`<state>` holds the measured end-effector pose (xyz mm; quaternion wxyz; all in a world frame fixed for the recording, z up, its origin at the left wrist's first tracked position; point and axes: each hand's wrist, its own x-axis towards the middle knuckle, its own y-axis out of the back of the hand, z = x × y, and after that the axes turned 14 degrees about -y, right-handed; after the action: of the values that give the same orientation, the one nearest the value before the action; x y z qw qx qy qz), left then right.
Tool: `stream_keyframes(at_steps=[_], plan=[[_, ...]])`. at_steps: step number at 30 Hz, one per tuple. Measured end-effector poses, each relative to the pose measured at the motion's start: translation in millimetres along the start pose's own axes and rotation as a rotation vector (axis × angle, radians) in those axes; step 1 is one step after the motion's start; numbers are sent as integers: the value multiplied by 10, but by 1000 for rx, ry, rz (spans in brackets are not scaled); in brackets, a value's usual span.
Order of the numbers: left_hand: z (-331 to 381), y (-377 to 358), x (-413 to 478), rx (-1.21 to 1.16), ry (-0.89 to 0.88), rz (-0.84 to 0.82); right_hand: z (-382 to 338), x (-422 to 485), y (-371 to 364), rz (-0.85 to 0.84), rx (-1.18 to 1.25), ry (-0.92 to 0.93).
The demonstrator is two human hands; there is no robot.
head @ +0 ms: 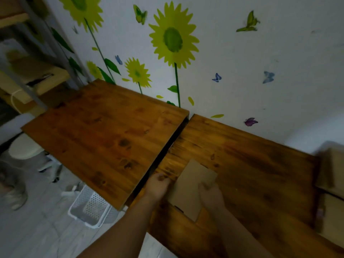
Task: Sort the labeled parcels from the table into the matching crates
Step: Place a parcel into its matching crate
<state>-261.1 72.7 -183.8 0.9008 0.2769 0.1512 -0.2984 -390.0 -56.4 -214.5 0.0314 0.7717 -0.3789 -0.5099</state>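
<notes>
2 adjoining wooden tables (104, 127), a flat parcel (191, 185) on the right one

Parcel (188, 194): flat, plain brown cardboard, roughly rectangular, its broad face turned up.
Parcel pose: lay slanted over the near part of the right tabletop (242, 155), one corner pointing toward the wall.
Parcel state: held from both sides, with the left grip (158, 185) at its left edge and the right grip (210, 192) curled over its right corner.
Crate (91, 207): white plastic with perforated walls, upright on the floor (37, 229), partly tucked under the left tabletop's near corner.
</notes>
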Motion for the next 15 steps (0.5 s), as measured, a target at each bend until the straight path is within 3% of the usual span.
stream_keyframes(at_steps=[5, 11, 15], plan=[[-45, -143, 277, 53, 19, -155, 85, 212, -62, 97, -35, -71], [-201, -238, 515, 46, 37, -330, 84, 182, -279, 50, 20, -219], [-127, -103, 650, 37, 50, -430, -61, -8, -454, 112, 72, -258]])
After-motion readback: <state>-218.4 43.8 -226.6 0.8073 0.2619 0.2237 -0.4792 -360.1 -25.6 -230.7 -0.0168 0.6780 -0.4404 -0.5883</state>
